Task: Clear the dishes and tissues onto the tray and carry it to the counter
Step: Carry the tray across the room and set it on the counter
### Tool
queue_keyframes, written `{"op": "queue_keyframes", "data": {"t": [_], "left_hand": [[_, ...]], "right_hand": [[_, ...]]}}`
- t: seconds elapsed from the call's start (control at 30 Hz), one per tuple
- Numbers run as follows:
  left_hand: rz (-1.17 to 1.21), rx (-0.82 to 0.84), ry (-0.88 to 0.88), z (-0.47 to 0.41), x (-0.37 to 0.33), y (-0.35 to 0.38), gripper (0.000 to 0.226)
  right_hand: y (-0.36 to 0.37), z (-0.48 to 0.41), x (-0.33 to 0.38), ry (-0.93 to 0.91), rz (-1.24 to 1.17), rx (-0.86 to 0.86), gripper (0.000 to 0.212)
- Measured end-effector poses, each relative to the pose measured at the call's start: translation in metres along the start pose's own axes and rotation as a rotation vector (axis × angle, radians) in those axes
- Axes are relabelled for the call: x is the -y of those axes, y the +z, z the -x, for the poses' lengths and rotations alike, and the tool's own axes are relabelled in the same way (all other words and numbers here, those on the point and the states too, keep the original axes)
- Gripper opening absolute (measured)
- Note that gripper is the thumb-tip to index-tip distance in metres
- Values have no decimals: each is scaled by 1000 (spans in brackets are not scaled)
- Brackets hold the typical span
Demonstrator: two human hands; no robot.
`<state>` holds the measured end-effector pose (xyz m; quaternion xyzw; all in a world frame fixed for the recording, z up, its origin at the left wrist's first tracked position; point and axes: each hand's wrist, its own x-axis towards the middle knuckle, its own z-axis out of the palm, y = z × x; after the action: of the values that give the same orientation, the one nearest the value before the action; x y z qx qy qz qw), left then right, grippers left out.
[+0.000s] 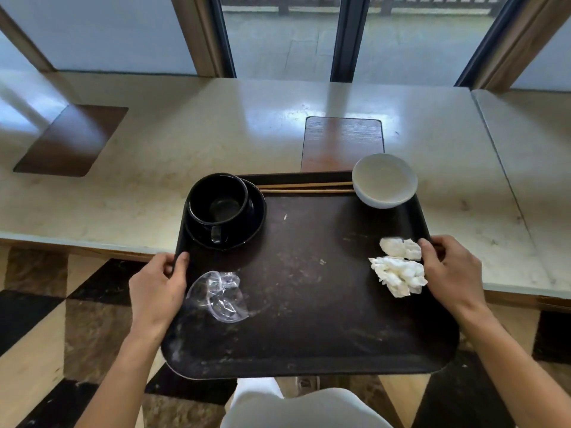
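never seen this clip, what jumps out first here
A dark tray gripped at its sides by the left hand and right hand. A black cup on a saucer sits far-left, a white bowl far-right, crumpled tissues by the right hand.

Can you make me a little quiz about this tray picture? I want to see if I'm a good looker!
1. True or false: the black cup sits on a saucer.
2. Which hand is right beside the tissues on the tray: A) left hand, B) right hand?
3. Fill in: the chopsticks lie between the cup and the white ____.

Key:
1. True.
2. B. Each hand grips one side edge of the tray, the right one next to the tissues.
3. Bowl.
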<state>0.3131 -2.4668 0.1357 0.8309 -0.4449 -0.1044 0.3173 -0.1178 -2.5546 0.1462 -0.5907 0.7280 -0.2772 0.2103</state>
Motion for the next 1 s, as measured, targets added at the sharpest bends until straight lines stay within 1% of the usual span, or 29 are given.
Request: {"op": "queue_keyframes", "data": {"t": [0.37, 0.67, 0.83, 1.0], "left_hand": [[-18, 28, 75, -146, -10, 42, 28], [46, 103, 88, -257, -13, 75, 23], [59, 112, 104, -293, -11, 102, 22], [91, 125, 85, -304, -13, 128, 19]], "right_hand": [[56, -84, 44, 73, 0, -102, 19], [108, -136, 81, 149, -22, -188, 16], [130, -157, 79, 199, -14, -220, 15], [141, -182, 65, 218, -4, -218, 14]]}}
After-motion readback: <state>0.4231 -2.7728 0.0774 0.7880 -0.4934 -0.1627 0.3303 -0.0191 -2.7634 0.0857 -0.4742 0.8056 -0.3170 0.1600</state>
